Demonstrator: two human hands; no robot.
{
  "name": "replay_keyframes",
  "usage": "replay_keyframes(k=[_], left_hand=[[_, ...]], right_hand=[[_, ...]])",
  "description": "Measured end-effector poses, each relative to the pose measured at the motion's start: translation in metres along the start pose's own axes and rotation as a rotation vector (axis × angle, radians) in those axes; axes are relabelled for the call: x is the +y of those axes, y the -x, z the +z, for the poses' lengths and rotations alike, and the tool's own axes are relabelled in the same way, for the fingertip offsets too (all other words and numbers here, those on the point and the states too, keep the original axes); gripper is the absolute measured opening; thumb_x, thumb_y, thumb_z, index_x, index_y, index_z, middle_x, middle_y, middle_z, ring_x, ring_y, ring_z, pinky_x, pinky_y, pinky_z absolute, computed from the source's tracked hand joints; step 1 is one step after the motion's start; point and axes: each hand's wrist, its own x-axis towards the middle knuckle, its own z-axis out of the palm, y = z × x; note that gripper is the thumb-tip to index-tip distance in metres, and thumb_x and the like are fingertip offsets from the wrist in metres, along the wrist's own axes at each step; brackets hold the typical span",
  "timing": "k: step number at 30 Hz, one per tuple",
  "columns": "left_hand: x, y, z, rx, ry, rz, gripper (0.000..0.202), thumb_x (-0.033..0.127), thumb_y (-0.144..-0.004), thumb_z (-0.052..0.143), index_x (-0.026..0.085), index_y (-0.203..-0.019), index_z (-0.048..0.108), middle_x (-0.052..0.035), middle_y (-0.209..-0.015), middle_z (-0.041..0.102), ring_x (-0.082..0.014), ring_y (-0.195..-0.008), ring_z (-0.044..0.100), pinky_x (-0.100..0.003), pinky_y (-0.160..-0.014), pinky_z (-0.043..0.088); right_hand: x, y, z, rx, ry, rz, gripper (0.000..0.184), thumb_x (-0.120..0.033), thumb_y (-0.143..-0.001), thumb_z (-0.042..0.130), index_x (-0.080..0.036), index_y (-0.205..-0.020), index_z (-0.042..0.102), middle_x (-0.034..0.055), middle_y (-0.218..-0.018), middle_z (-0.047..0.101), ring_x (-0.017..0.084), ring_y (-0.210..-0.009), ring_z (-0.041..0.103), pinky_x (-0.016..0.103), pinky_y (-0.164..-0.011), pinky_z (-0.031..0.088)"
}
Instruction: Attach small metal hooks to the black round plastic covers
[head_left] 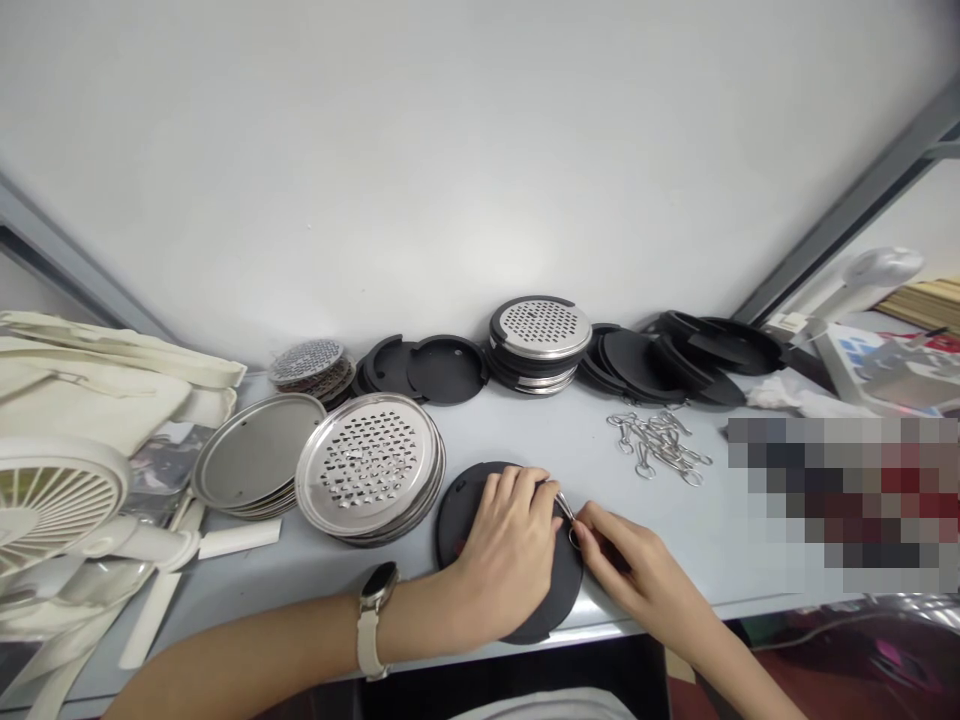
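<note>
A round black disc (pixel 461 520) lies near the front edge of the table. My left hand (pixel 514 550) rests over it, its fingers bent and gripping it near the far right rim. At that rim a small shiny wire clip with a looped end (pixel 565 505) is pinched between the thumb and fingers of my right hand (pixel 626 560). The clip's upper end meets the fingertips of my left hand, so how it joins the disc is hidden. Beyond my right hand lies a loose pile of similar wire clips (pixel 660 445).
Perforated metal grater plates (pixel 367 465) and plain metal discs (pixel 259 450) are stacked at left. Along the wall stand smaller grater plates (pixel 306 362), black lids (pixel 448 370), a grater-topped stack (pixel 541 335) and black round parts (pixel 645 360). A white fan (pixel 60 500) is far left.
</note>
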Motion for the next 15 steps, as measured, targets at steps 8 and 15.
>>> replay_keyframes(k=[8,15], left_hand=[[-0.0004,-0.0001,0.002,0.006,-0.005,0.027,0.024,0.016,-0.094,0.044,0.017,-0.118,0.048,-0.0071,-0.116,0.052,-0.0237,-0.105,0.047,-0.042,-0.092,0.04],[-0.0005,-0.0002,0.0008,-0.008,0.016,0.038,0.023,0.014,-0.094,0.045,0.018,-0.116,0.048,-0.0054,-0.113,0.052,-0.0216,-0.102,0.047,-0.04,-0.091,0.04]], right_hand=[[0.0035,0.003,0.0033,0.044,0.044,-0.013,0.023,-0.026,-0.099,0.035,-0.023,-0.076,0.038,-0.005,-0.061,0.042,0.012,-0.053,0.04,0.023,-0.053,0.035],[0.0033,0.0031,0.0042,0.09,0.071,-0.056,0.023,-0.024,-0.098,0.037,-0.023,-0.075,0.038,-0.0054,-0.06,0.041,0.012,-0.052,0.04,0.023,-0.051,0.034]])
